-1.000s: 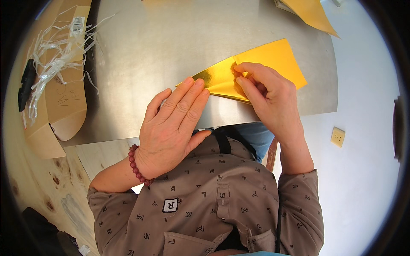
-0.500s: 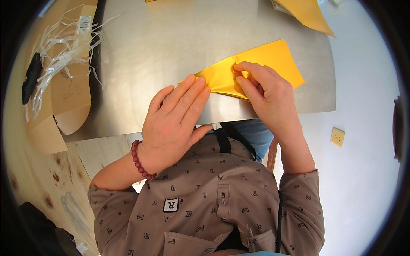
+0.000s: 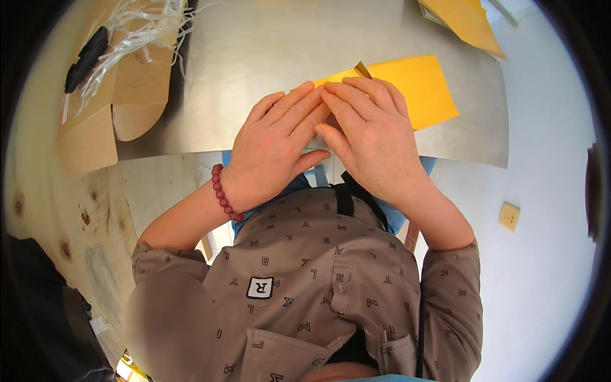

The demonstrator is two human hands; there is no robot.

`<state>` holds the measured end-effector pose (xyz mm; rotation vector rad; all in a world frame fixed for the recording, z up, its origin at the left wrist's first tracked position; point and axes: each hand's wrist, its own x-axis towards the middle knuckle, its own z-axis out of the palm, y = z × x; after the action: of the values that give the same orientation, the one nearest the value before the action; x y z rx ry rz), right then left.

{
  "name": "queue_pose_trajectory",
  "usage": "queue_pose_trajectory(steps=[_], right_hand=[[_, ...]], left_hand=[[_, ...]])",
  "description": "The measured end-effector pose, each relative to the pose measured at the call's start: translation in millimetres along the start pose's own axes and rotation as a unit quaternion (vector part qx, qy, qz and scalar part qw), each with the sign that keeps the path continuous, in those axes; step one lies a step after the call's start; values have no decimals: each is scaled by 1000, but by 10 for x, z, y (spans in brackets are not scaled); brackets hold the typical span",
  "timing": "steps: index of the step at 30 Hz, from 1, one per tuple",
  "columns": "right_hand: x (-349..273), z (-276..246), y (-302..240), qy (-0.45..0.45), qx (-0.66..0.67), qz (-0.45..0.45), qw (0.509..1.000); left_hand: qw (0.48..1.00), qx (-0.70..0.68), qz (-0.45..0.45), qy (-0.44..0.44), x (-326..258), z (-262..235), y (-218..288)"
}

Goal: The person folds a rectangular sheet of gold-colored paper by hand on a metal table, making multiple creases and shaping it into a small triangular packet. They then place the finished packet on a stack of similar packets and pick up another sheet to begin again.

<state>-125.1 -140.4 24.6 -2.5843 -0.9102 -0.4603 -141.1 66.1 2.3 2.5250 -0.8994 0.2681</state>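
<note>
A folded sheet of shiny gold paper (image 3: 423,89) lies on the metal table, partly under both hands. My left hand (image 3: 270,140) rests with fingers stretched out, their tips over the left end of the paper. Beside it my right hand (image 3: 375,130) lies flat across the paper's middle, its fingertips meeting those of the left hand. A small dark gold flap stands up just above the right fingers. The paper's wide right part shows, while its near middle edge is hidden under the hands.
An opened cardboard piece (image 3: 140,95) with white plastic strips (image 3: 127,48) and a black-handled tool (image 3: 87,58) lies at the left. More gold sheets (image 3: 468,25) hang over the far right edge of the metal table (image 3: 267,38). A wall socket (image 3: 509,217) is at the right.
My right hand has gone from pinching the paper's upper fold to lying flat, moving left against the left hand. The fold has come down, and the view has shifted.
</note>
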Motion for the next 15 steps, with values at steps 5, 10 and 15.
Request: queue_pose_trajectory(steps=[5, 10, 15], right_hand=[[-243, -36, 51, -38, -12, 27, 999], [-517, -224, 97, -56, -40, 50, 996], [-792, -419, 131, -73, -53, 90, 992]], left_hand=[[1000, 17, 7, 0, -11, 28, -5], [999, 41, 17, 7, -12, 50, -6], [998, 59, 16, 16, 6, 82, 30]])
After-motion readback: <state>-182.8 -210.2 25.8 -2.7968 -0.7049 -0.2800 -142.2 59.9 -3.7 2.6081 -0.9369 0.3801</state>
